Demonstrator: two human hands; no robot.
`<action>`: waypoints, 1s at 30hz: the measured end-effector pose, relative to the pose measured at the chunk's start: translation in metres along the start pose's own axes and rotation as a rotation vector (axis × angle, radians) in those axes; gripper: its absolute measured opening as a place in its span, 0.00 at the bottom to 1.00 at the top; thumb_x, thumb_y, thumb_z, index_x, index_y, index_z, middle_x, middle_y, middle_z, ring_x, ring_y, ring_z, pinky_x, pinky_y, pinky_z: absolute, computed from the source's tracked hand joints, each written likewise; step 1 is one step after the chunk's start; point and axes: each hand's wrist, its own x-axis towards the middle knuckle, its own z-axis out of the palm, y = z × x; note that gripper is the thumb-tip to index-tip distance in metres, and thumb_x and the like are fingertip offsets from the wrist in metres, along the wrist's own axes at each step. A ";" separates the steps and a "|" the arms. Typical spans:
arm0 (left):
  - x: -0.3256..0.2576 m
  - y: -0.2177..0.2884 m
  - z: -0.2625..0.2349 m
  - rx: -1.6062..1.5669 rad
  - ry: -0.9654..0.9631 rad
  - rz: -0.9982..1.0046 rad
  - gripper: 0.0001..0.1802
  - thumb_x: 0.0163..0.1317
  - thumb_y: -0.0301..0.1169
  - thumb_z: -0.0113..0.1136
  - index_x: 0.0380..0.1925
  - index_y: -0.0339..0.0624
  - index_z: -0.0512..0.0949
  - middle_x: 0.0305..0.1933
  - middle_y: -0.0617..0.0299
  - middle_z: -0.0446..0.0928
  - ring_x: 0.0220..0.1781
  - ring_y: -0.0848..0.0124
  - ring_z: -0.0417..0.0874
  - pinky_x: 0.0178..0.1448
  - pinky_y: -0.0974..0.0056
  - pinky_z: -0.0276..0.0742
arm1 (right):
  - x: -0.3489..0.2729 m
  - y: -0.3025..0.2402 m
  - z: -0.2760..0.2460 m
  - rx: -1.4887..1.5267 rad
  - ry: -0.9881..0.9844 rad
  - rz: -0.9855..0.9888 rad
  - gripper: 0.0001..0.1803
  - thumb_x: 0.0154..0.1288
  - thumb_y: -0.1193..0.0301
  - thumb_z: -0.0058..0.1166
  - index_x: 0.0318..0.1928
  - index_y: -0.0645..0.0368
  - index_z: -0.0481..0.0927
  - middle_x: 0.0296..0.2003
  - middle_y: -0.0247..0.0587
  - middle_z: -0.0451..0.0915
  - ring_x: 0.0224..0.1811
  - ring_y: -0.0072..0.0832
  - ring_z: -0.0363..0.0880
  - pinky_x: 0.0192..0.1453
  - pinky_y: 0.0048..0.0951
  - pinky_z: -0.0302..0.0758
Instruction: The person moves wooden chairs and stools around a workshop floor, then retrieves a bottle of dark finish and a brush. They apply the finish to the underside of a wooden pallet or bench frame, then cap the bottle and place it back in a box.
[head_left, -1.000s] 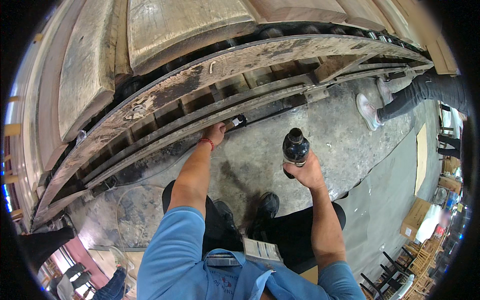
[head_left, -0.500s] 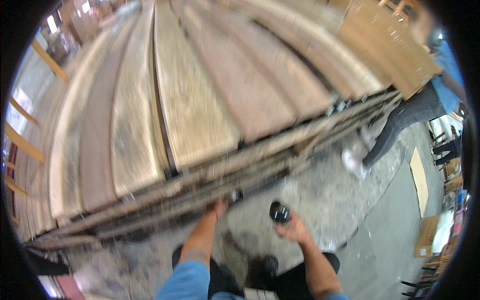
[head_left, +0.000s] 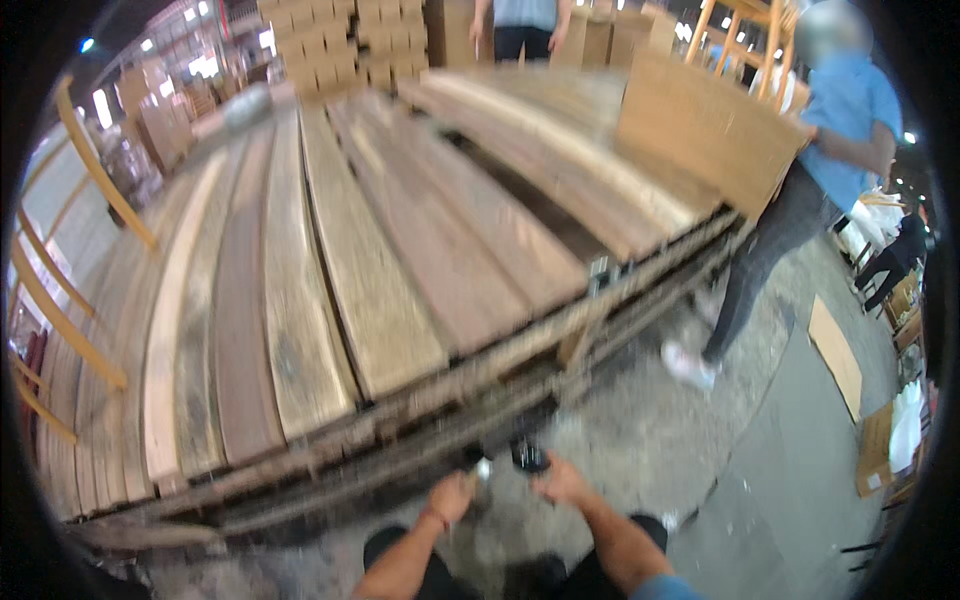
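Observation:
My right hand point(head_left: 564, 482) is closed around a black, glossy, rounded object point(head_left: 530, 457) whose kind I cannot make out. Beside it on the left, my left hand point(head_left: 452, 496) is closed too, with a small dark and whitish thing point(head_left: 483, 467) showing at its fingertips, too blurred to name. The two hands are close together but apart, low in front of me and just short of the wooden platform's near edge point(head_left: 440, 395). A reddish band point(head_left: 435, 516) circles my left wrist.
Planks point(head_left: 390, 300) with dark gaps top the platform. At the right, a person in blue point(head_left: 850, 110) holds a large cardboard box point(head_left: 700, 125) at the platform. Another person point(head_left: 525, 25) stands behind, near stacked cartons point(head_left: 320, 45). Yellowish wooden frames point(head_left: 65, 310) stand at left.
My hands have come closer together, the right one moving left with the black object. My view has tilted up, bringing the stacked cartons and the far person into sight.

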 end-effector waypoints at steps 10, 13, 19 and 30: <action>-0.007 0.007 0.011 -0.212 0.132 -0.030 0.18 0.57 0.36 0.62 0.44 0.40 0.76 0.40 0.46 0.81 0.44 0.49 0.81 0.48 0.52 0.75 | 0.000 -0.002 0.006 -0.084 -0.139 0.027 0.34 0.43 0.61 0.63 0.53 0.61 0.71 0.38 0.61 0.80 0.43 0.54 0.80 0.48 0.44 0.76; -0.009 0.014 0.006 -0.210 0.136 -0.042 0.18 0.57 0.36 0.62 0.46 0.40 0.76 0.41 0.46 0.80 0.45 0.50 0.81 0.48 0.52 0.75 | 0.000 -0.006 0.005 -0.098 -0.207 0.043 0.34 0.43 0.62 0.63 0.53 0.60 0.71 0.37 0.60 0.81 0.43 0.53 0.80 0.49 0.43 0.76; -0.010 0.019 0.006 -0.242 0.168 -0.036 0.18 0.58 0.36 0.61 0.46 0.40 0.75 0.44 0.46 0.80 0.46 0.49 0.80 0.49 0.51 0.74 | -0.001 -0.007 0.007 -0.166 -0.261 0.072 0.32 0.43 0.63 0.63 0.52 0.61 0.71 0.37 0.59 0.81 0.43 0.51 0.81 0.49 0.41 0.76; -0.009 0.023 0.008 -0.252 0.153 -0.046 0.17 0.58 0.32 0.60 0.47 0.40 0.74 0.40 0.42 0.80 0.45 0.46 0.80 0.50 0.48 0.74 | 0.000 -0.013 0.008 -0.215 -0.344 0.176 0.36 0.42 0.63 0.64 0.54 0.63 0.70 0.39 0.60 0.80 0.45 0.50 0.80 0.51 0.40 0.76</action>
